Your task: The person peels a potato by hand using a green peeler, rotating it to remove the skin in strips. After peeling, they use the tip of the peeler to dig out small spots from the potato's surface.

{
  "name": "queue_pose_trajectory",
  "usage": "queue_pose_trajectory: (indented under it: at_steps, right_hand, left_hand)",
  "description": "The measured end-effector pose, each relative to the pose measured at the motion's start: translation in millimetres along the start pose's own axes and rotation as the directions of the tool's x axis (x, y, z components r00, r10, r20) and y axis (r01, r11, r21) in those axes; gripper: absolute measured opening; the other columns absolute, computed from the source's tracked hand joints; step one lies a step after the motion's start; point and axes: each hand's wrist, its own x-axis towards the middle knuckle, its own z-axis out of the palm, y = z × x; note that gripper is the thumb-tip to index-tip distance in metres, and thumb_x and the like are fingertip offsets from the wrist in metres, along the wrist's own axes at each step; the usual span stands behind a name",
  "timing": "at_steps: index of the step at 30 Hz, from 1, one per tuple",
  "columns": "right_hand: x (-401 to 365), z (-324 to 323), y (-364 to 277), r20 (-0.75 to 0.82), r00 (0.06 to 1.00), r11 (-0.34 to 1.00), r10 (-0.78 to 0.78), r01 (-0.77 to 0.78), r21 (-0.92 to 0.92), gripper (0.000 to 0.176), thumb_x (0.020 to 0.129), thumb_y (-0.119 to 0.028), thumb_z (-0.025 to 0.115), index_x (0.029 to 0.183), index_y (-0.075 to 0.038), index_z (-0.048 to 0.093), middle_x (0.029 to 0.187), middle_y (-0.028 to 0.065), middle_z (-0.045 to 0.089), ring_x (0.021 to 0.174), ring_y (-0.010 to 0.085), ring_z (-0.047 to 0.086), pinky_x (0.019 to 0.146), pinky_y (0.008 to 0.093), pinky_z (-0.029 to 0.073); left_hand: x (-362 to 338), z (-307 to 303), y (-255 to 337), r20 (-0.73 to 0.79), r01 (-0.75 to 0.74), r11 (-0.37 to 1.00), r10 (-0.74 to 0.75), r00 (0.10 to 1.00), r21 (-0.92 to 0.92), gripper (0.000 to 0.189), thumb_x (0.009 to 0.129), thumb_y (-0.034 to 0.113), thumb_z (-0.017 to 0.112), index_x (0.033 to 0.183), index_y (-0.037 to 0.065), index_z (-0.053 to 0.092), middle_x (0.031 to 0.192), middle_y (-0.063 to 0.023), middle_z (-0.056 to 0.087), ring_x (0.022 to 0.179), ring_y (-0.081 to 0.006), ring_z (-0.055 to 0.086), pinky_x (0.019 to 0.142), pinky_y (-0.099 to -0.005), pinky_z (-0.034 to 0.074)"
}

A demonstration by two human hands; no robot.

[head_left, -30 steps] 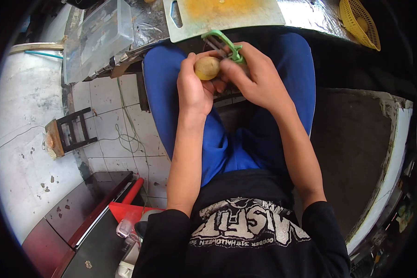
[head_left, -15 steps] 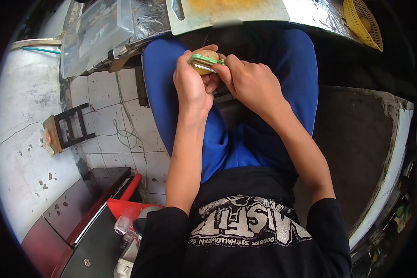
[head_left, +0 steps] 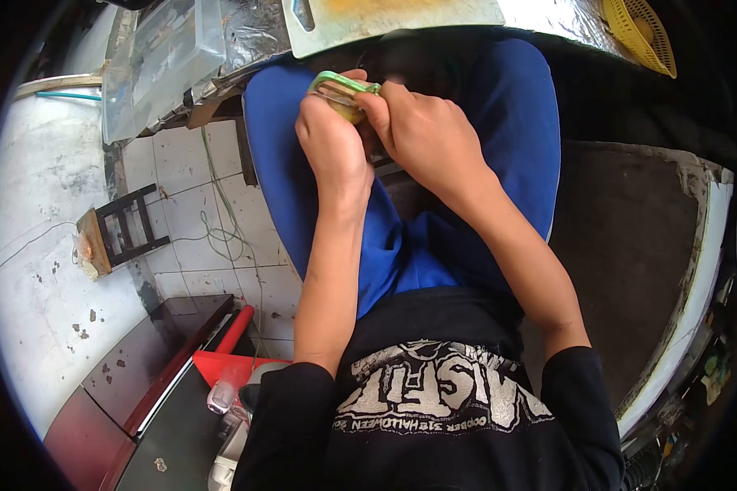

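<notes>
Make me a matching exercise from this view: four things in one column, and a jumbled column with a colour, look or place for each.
Things:
1. Peeler
2. Basket
3. Cutting board
4. Trousers

Descriptions:
A. Blue
B. Pale, with an orange stain
C. Held in the right hand
D. Yellow, full of holes

Right pairs: 1-C, 2-D, 3-B, 4-A

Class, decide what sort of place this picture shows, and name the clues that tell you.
Probably a kitchen or food-preparation corner, perhaps at home: there is a stained cutting board, a yellow perforated basket, and a green peeler in the right hand.
</notes>
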Motion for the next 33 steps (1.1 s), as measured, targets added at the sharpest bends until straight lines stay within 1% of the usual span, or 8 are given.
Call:
queue_pose_trajectory:
  at_steps: [8,13,17,19,23,28,29,33]
  right_hand:
    - [3.0,-1.8,1.0,-0.007,0.999,0.999,0.035,-0.035,0.019,0.043,0.098,-0.039,0.048,0.07,-0.005,0.051,0.052,0.0146,0.058,0.045,0.0336,0.06,0.041,0.0418,0.049]
    - [2.5,-0.3,-4.5,-0.017,0.999,0.997,0.052,-0.051,0.056,0.044,0.098,-0.039,0.048,0.069,-0.005,0.051,0.051,0.0159,0.058,0.044,0.0352,0.059,0.04,0.0428,0.048]
    - [8.3,-2.0,-7.4,-0.035,0.995,0.994,0.092,-0.09,0.054,0.045,0.098,-0.038,0.048,0.068,-0.004,0.051,0.05,0.0162,0.057,0.044,0.0362,0.059,0.04,0.0429,0.048]
    - [7.0,-1.3,-10.4,-0.035,0.994,0.993,0.101,-0.099,0.068,0.046,0.098,-0.039,0.047,0.068,-0.004,0.051,0.05,0.0163,0.057,0.044,0.0363,0.059,0.04,0.043,0.048]
    - [6.2,0.7,-12.7,-0.025,0.993,0.989,0.112,-0.109,0.099,0.047,0.098,-0.038,0.047,0.067,-0.004,0.05,0.05,0.017,0.057,0.045,0.0369,0.059,0.04,0.0435,0.048]
    - [11.2,0.1,-11.8,-0.057,0.988,0.984,0.143,-0.136,0.114,0.047,0.098,-0.038,0.047,0.067,-0.003,0.051,0.051,0.018,0.057,0.047,0.0379,0.06,0.041,0.0444,0.048]
    - [12.7,-0.2,-10.6,-0.044,0.989,0.979,0.143,-0.134,0.152,0.047,0.098,-0.037,0.047,0.067,-0.003,0.051,0.052,0.0183,0.057,0.047,0.0383,0.06,0.041,0.0447,0.048]
    - [9.6,-0.3,-9.5,-0.02,0.99,0.984,0.141,-0.138,0.116,0.047,0.099,-0.037,0.046,0.068,-0.002,0.051,0.053,0.0192,0.058,0.049,0.0389,0.06,0.043,0.0453,0.048]
  left_hand:
    - [-3.1,-1.9,4.4,0.012,0.021,0.996,-0.022,1.0,0.087,0.044,0.093,0.025,0.028,0.103,-0.003,0.06,0.089,-0.013,0.065,0.075,-0.0193,0.063,0.063,-0.0282,0.052]
    - [-2.2,0.5,3.6,-0.05,-0.046,0.994,0.042,0.998,-0.099,0.041,0.094,0.025,0.032,0.102,-0.003,0.061,0.093,-0.0122,0.064,0.08,-0.021,0.064,0.069,-0.03,0.054]
    - [-6.0,5.0,3.7,-0.061,-0.113,0.993,0.11,0.992,-0.037,0.035,0.095,0.025,0.035,0.096,0.0,0.059,0.091,-0.0084,0.062,0.076,-0.0164,0.062,0.06,-0.0251,0.05]
    - [-6.5,4.1,4.7,-0.083,-0.173,0.983,0.178,0.981,0.056,0.039,0.096,0.026,0.033,0.102,-0.003,0.059,0.096,-0.0129,0.063,0.084,-0.0228,0.064,0.073,-0.0322,0.054]
    - [-4.9,1.4,8.8,-0.097,-0.144,0.989,0.141,0.985,-0.026,0.039,0.096,0.025,0.033,0.101,-0.004,0.059,0.096,-0.0129,0.063,0.084,-0.0226,0.064,0.074,-0.0325,0.054]
    - [-5.4,3.9,1.6,-0.07,-0.322,0.94,0.331,0.941,0.108,0.041,0.096,0.026,0.033,0.101,-0.003,0.061,0.093,-0.0106,0.064,0.079,-0.0182,0.062,0.065,-0.0269,0.052]
    - [-1.7,2.5,-0.1,-0.088,-0.317,0.944,0.325,0.942,0.097,0.043,0.097,0.026,0.032,0.099,-0.003,0.062,0.087,-0.0099,0.064,0.069,-0.0171,0.06,0.057,-0.0256,0.048]
    - [-5.7,0.7,9.8,-0.082,-0.229,0.971,0.234,0.969,0.07,0.042,0.095,0.024,0.033,0.104,-0.006,0.06,0.085,-0.0114,0.063,0.063,-0.0171,0.058,0.055,-0.0259,0.048]
